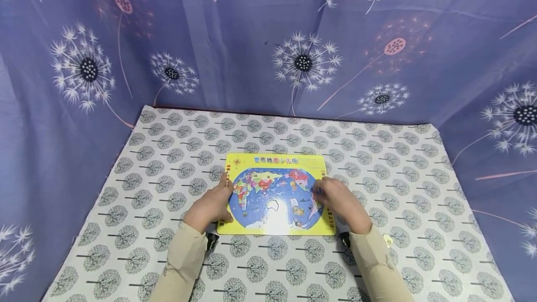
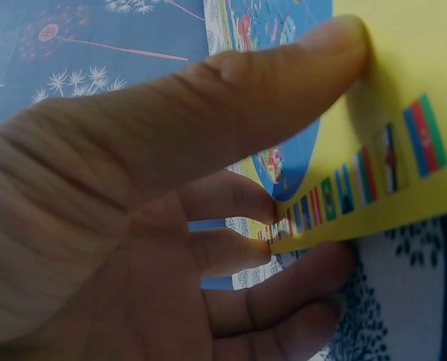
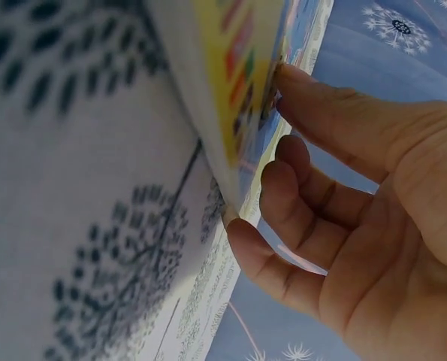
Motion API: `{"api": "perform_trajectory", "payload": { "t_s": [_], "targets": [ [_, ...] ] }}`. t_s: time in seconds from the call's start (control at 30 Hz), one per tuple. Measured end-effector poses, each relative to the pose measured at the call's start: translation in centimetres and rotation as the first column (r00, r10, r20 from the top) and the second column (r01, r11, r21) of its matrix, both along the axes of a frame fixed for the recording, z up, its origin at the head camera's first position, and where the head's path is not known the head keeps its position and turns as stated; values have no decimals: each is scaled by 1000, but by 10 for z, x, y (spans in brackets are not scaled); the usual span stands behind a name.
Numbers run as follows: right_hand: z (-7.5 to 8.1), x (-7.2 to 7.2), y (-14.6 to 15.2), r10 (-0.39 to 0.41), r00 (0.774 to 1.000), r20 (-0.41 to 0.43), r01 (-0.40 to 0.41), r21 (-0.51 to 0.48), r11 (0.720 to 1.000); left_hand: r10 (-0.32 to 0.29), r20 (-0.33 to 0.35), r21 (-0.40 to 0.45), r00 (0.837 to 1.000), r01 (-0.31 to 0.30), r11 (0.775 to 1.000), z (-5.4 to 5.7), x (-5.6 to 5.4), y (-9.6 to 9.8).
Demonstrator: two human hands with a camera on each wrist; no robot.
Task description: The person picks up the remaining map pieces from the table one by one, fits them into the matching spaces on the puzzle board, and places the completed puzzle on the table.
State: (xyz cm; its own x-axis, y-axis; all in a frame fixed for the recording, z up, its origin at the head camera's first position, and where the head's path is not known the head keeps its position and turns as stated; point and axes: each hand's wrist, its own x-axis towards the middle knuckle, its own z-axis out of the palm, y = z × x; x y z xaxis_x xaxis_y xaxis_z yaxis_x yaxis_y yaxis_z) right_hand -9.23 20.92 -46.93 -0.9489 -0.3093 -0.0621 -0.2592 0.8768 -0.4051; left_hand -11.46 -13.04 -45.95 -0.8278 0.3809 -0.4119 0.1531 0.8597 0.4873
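Observation:
A yellow-bordered world map puzzle board (image 1: 289, 240) lies on the patterned cloth, its blue oval map full of coloured countries. At its left edge my left hand (image 1: 211, 206) holds the board, the thumb pressing on the yellow border and the fingers along the edge; small flags run beside them in the left wrist view. Over the map's right side, my right hand (image 1: 341, 199) has its fingertips drawn together at the board's surface. A small dark piece (image 3: 269, 105) shows at the thumb tip in the right wrist view, mostly hidden. A white-outlined Australia shape (image 1: 272, 205) lies near the glare.
The table wears a white cloth (image 1: 147, 218) printed with trees. A small yellowish item (image 1: 388, 240) lies beside the right forearm. Purple dandelion curtains (image 1: 251, 59) enclose the back and sides.

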Motion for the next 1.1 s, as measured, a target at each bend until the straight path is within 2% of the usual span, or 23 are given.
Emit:
{"api": "perform_trajectory", "payload": {
  "t_s": [0.33,0.57,0.73,1.1],
  "targets": [
    [8,7,5,-1,1000,-16,1,-30,1000,-8,-6,-4,1000,8,1000,-1,-2,0],
    [24,20,15,-28,996,-89,29,9,1000,-8,-6,2,1000,8,1000,-2,-1,0],
    [34,32,27,-33,993,-109,36,25,999,-1,-2,4,1000,1,1000,-1,-2,0],
    [27,66,80,-141,990,1,141,30,990,5,-3,10,1000,-5,1000,-3,-1,0]
  ]
}}
